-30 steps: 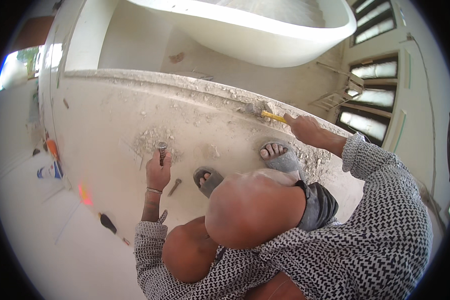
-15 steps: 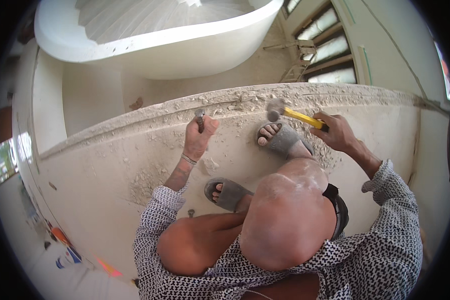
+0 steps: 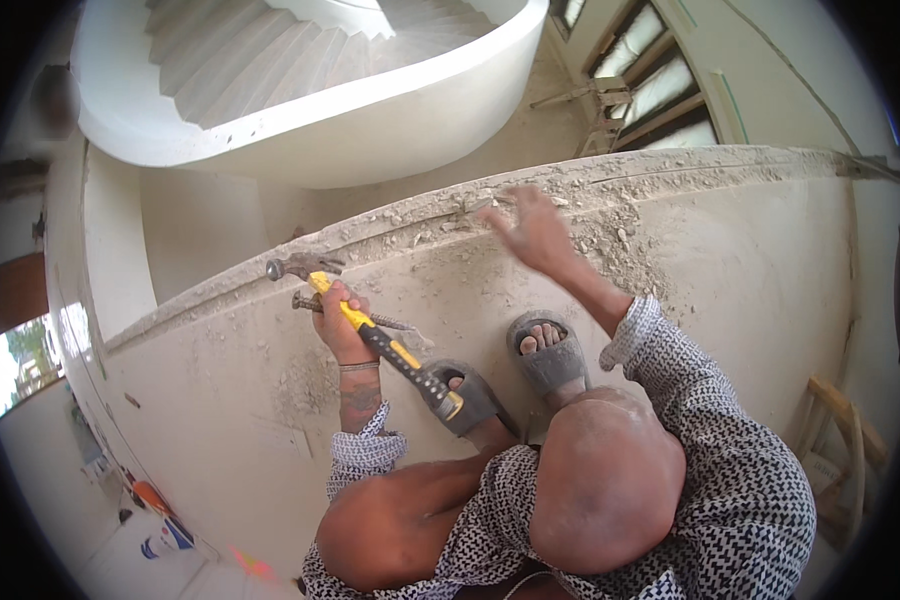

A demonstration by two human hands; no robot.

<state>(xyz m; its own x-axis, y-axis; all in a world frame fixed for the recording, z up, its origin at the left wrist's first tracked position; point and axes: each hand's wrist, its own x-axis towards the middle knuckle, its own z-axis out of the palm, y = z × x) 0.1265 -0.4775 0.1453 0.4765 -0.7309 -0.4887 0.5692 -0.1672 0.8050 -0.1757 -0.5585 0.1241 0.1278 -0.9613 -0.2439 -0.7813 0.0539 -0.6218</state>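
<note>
In my left hand (image 3: 344, 325) are two tools at once. One is a claw hammer (image 3: 375, 335) with a yellow and black handle, its steel head up at the left by the ledge. The other is a dark, ribbed metal rod (image 3: 390, 322), crossing under the hammer handle. Over the broken edge of the ledge (image 3: 410, 220), my right hand (image 3: 535, 232) is empty, its fingers apart and slightly blurred. Loose rubble (image 3: 625, 240) lies just right of that hand. Whether its fingertips touch the debris, I cannot tell.
Beyond the ledge is a drop to a curved white stair wall (image 3: 390, 130) with winding steps (image 3: 270, 65). A wooden stepladder (image 3: 600, 110) stands below. My sandalled feet (image 3: 550, 350) are close to the rubble. Timber pieces (image 3: 850, 415) lie at the right, a white-blue container (image 3: 167, 540) at lower left.
The hammer has passed from my right hand to my left, which keeps the rod. My right hand has opened and moved left to the ledge. My view has shifted slightly.
</note>
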